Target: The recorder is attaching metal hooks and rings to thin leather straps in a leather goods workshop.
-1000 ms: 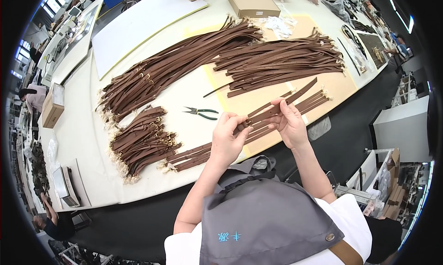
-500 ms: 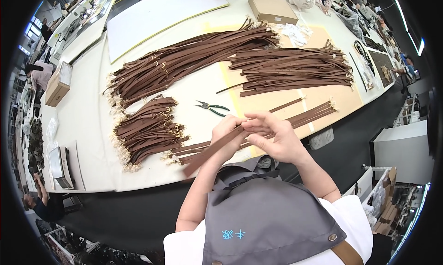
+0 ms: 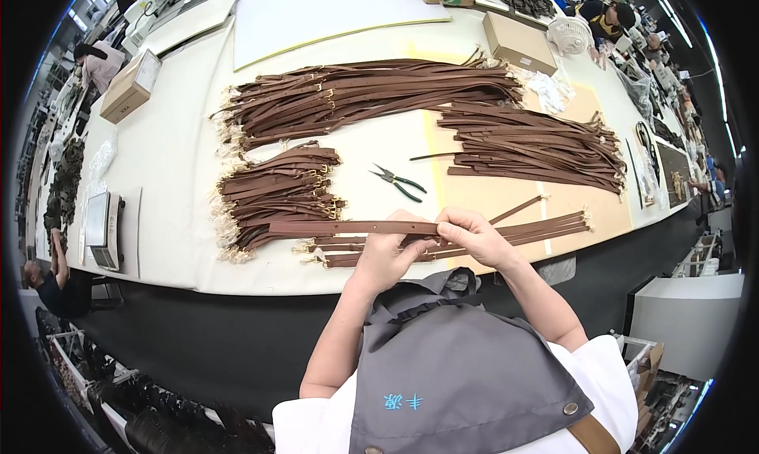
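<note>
A brown leather strap (image 3: 332,227) with punched holes runs across in front of me, its free end reaching out to the left. My left hand (image 3: 385,252) is closed around it from below. Beside it, my right hand (image 3: 473,234) pinches the strap between thumb and fingers. Under and behind my hands lie a few more straps (image 3: 530,233) with brass-coloured hardware at their ends. Just beyond my hands, pliers (image 3: 398,182) with dark green handles rest on the table, jaws pointing up and left.
Brown straps lie in a long bundle (image 3: 371,94), a right-hand bundle (image 3: 530,146) and a shorter left pile (image 3: 277,185) with brass buckles. A cardboard box (image 3: 518,43) and a white fan (image 3: 569,35) stand at the back right. Another box (image 3: 130,86) is at the left. Co-workers are farther off.
The strap has swung from slanting down-left to nearly level. My right hand has gone from spread fingers to a pinch on it. The view has shifted, so the table appears farther right.
</note>
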{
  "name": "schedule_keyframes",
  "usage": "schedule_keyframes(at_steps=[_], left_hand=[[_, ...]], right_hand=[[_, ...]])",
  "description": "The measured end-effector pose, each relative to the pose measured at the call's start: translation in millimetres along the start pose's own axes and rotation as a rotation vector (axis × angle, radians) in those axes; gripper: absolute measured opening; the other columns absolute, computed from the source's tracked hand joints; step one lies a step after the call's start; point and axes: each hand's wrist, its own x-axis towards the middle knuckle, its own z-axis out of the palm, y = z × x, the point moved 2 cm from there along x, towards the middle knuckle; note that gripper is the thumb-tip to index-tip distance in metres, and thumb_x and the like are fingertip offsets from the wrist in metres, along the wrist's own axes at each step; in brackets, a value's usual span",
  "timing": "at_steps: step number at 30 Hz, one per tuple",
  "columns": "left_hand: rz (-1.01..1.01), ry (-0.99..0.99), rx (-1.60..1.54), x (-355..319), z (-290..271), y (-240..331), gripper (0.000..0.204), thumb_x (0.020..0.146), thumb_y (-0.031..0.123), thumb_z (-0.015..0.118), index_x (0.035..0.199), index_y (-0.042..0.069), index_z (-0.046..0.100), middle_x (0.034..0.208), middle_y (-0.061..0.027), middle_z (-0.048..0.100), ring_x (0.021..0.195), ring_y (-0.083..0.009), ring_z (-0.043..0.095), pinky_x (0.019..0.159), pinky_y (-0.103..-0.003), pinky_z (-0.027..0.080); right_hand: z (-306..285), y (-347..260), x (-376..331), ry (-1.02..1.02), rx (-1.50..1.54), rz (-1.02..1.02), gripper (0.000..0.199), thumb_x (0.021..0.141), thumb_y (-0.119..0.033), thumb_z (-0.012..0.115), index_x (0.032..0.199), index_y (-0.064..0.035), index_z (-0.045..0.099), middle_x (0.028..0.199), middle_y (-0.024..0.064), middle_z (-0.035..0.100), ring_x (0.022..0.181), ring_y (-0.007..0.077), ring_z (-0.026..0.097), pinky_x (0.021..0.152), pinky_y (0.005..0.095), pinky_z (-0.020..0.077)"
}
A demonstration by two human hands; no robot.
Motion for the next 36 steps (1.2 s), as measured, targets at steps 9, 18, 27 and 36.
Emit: schedule_keyframes(at_steps=[9, 18, 27, 36], left_hand=[[-0.049, -0.060, -0.024, -11, 19, -16, 0.023, 0.088, 0.000, 0.078, 0.108, -0.003, 0.067, 0.090, -0.0054, 0.068, 0.085, -0.0142, 0.069, 0.073, -0.030, 0.055], [-0.315, -0.043, -0.149, -17, 28, -42, 0.026, 0.098, 0.011, 0.071, 0.119, -0.002, 0.064, 0.104, -0.0101, 0.071, 0.098, -0.0200, 0.069, 0.085, -0.032, 0.055], [-0.336, -0.048, -0.439, -12, 35, -33, 0.025, 0.091, 0.000, 0.077, 0.113, -0.002, 0.065, 0.100, -0.0053, 0.072, 0.088, -0.0083, 0.067, 0.078, -0.024, 0.055], [-0.423, -0.137, -0.581, -14, 43, -26, 0.029, 0.090, -0.004, 0.077, 0.116, -0.002, 0.065, 0.103, -0.0062, 0.072, 0.092, -0.0087, 0.068, 0.080, -0.022, 0.056]], right_hand=[[-8, -13, 35, -0.129, -0.128, 0.050, 0.047, 0.104, -0.026, 0.055, 0.144, -0.0012, 0.049, 0.132, 0.0127, 0.063, 0.130, 0.0230, 0.055, 0.111, 0.0392, 0.0429], [39, -120, 25, -0.158, -0.287, -0.085, 0.025, 0.107, -0.023, 0.058, 0.100, -0.0001, 0.065, 0.086, 0.0021, 0.066, 0.081, 0.0099, 0.062, 0.074, 0.0289, 0.0515], [-46, -52, -44, 0.188, -0.450, 0.104, 0.029, 0.096, -0.025, 0.076, 0.084, -0.0003, 0.068, 0.066, -0.0026, 0.058, 0.063, 0.0054, 0.047, 0.055, 0.0263, 0.0387], [-55, -53, -67, 0.183, -0.505, 0.123, 0.025, 0.092, -0.015, 0.076, 0.075, -0.0036, 0.061, 0.061, -0.0042, 0.055, 0.055, 0.0033, 0.046, 0.052, 0.0237, 0.0380]])
